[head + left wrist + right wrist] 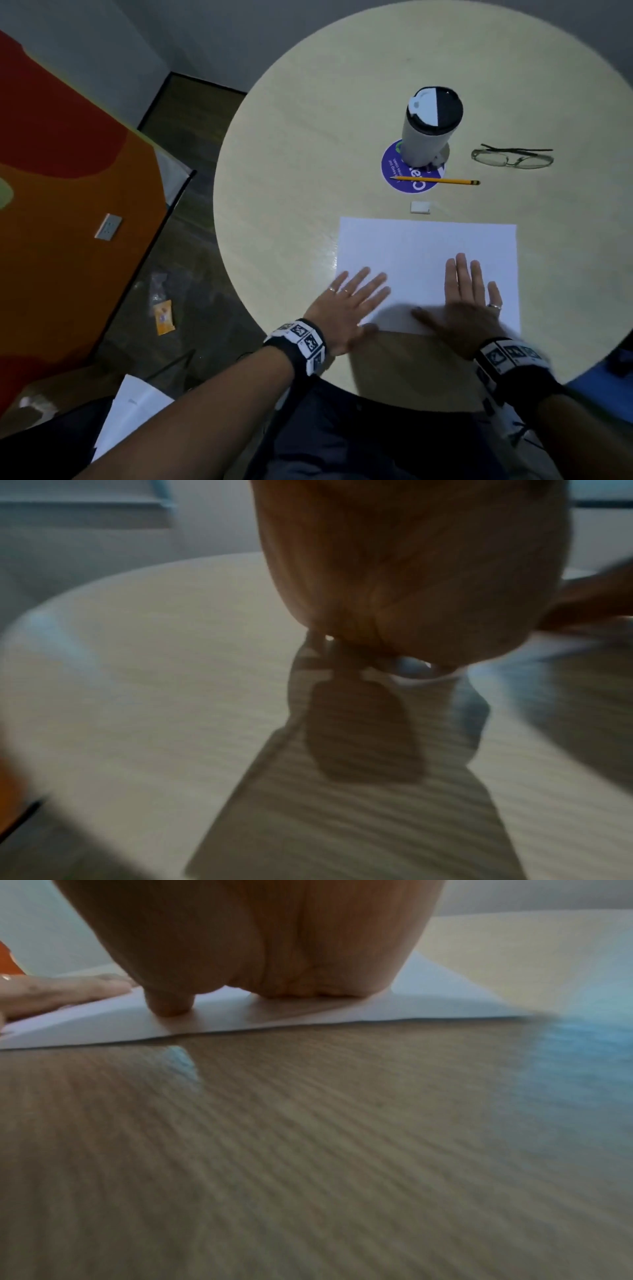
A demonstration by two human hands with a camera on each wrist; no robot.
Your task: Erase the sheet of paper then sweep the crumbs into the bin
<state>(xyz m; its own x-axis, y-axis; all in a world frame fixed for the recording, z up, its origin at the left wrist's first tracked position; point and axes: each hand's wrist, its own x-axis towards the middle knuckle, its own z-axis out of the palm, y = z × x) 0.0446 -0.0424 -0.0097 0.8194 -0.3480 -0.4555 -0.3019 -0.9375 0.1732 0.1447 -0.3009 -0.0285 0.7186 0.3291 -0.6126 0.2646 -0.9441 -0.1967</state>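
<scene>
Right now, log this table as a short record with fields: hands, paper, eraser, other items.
left hand: flat, fingers spread, on the sheet's near left corner
right hand: flat on the sheet's near right part
sheet of paper: flat on the round table
eraser: untouched, just beyond the sheet
other items: pencil, tumbler, glasses

I can't read any marks on the sheet of paper (428,260); both wrist views blurred, fingers hidden behind palms.
</scene>
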